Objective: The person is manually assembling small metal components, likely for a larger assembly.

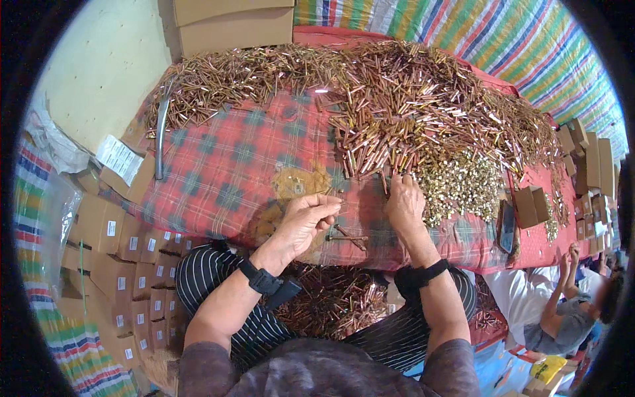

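My left hand (305, 221) is closed in a pinch over the plaid cloth (225, 159); whatever sits between its fingertips is too small to name. My right hand (405, 204) is bent downward with its fingers drawn together at the near edge of a heap of thin copper-coloured tubes (397, 106). Its fingertips are partly hidden, so what they grip cannot be made out. Just right of it lies a heap of small shiny brass-coloured pieces (463, 185). Between my hands, a few brown tubes or a small tool (348, 238) rest on the cloth.
A curved metal bar (161, 129) lies at the left. Small cardboard boxes (139, 264) are stacked at lower left, and an open box (531, 206) stands at right. More tubes (334, 301) lie below, between my legs. Another person (569, 317) sits at far right.
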`<state>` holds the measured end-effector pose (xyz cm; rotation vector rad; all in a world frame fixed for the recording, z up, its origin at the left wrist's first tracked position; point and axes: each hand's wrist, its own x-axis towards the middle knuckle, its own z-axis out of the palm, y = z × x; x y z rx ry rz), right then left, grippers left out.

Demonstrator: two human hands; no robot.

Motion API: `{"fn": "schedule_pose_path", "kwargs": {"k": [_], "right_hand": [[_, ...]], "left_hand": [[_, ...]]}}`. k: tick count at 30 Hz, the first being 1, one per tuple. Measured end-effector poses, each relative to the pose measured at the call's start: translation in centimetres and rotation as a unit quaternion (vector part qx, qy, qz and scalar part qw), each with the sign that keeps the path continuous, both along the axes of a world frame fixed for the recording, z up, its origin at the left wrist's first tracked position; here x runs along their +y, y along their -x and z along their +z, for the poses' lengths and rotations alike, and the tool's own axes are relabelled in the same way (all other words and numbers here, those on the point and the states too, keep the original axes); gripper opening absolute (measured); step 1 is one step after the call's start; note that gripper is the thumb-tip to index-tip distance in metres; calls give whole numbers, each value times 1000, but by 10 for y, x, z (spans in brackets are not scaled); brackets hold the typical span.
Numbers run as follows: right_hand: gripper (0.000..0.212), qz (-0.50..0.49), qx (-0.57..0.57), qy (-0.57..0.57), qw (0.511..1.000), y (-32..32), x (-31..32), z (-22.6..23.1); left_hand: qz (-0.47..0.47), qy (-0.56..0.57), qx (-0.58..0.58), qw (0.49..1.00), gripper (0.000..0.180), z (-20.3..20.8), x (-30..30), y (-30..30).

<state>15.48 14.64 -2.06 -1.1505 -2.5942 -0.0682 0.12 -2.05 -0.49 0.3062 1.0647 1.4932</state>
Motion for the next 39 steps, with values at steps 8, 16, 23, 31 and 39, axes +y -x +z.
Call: {"fn": "schedule_pose_path", "kwargs": {"k": [8, 16, 23, 31, 39], "right_hand": [[13, 16, -2, -3, 1000, -2, -1, 4], [9, 113, 388, 550, 731, 7, -47, 39], [11, 151, 384, 554, 724, 8, -57, 26], [16, 177, 303, 452, 820, 4, -61, 45], [14, 162, 211, 406, 874, 5, -66, 55]], "left_hand": [[36, 0, 15, 999, 12, 5, 2, -1], [31, -3, -2, 1000, 9, 8, 7, -9], [29, -10, 13, 999, 5, 3, 10, -13], [5, -23, 55, 998, 5, 8, 5, -9], [-10, -38, 97, 994, 5, 2, 5, -8]]}}
